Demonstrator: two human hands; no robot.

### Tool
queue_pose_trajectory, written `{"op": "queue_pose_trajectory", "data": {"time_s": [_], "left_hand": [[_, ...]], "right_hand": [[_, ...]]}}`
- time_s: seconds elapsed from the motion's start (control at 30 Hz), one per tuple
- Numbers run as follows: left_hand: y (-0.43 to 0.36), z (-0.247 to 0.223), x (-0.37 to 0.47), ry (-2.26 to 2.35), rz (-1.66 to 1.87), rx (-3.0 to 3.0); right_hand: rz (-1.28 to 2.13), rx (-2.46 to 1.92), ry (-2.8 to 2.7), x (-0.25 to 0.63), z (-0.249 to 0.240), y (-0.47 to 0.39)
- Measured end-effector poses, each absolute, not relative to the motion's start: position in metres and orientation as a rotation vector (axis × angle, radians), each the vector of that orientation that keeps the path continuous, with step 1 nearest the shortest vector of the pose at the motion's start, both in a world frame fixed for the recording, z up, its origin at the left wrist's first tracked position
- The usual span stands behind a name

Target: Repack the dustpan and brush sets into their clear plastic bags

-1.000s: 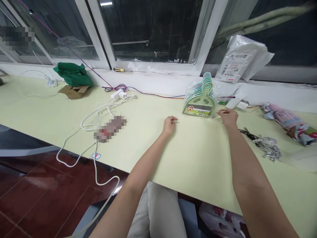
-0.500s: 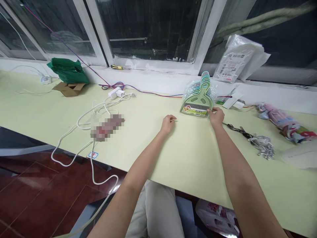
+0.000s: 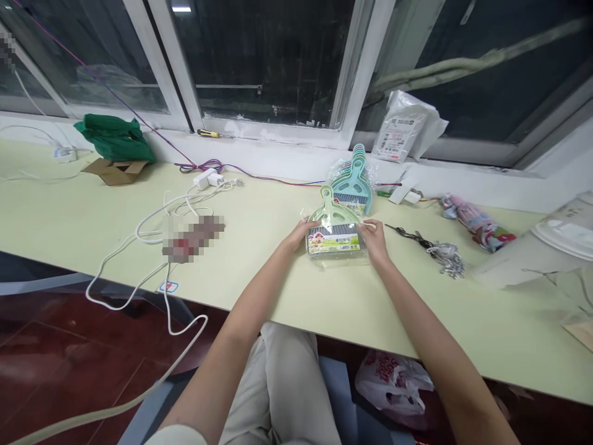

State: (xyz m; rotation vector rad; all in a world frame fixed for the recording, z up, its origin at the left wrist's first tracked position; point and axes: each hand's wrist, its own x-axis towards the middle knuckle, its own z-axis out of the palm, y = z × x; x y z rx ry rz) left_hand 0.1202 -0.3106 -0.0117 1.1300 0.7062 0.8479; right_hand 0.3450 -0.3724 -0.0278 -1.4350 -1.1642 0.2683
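Note:
A green dustpan-and-brush set [image 3: 331,216] in a clear plastic bag with a printed label is tilted up in front of me, over the table. My left hand [image 3: 299,235] is closed on its left edge, some fingers hidden behind the bag. At its right edge, my right hand [image 3: 374,240] pinches the plastic between thumb and fingers. Just behind stands a row of similar bagged dustpan sets [image 3: 354,179], the front one blue, close to the wall under the window.
White cables [image 3: 139,235] and a pixelated item [image 3: 192,240] lie left on the table [image 3: 259,247]. Behind them are a cardboard box [image 3: 113,172] and green bag [image 3: 115,137]. To the right are metal pieces on black cords [image 3: 445,254], a folded umbrella-like bundle [image 3: 477,222] and a white bucket [image 3: 532,253].
My right hand has brought the green set from the front of the row towards me, uncovering a blue one. My left hand has come to its left edge. The view has turned right.

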Motion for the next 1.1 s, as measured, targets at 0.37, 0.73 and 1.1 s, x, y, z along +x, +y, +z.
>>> {"op": "queue_pose_trajectory", "data": {"time_s": [0.37,0.73,1.1], "left_hand": [[-0.302,-0.019,0.114,0.824,1.068,1.081],[-0.302,-0.020,0.117,0.635,1.084,0.872],[-0.315,-0.018,0.124,0.505,0.963,0.930]], "right_hand": [[0.277,-1.325,-1.442,0.309,-0.010,-0.417],[0.632,-1.360,-1.230,0.310,-0.020,-0.406],[1.234,-1.122,-0.824,0.323,-0.013,-0.407]]}}
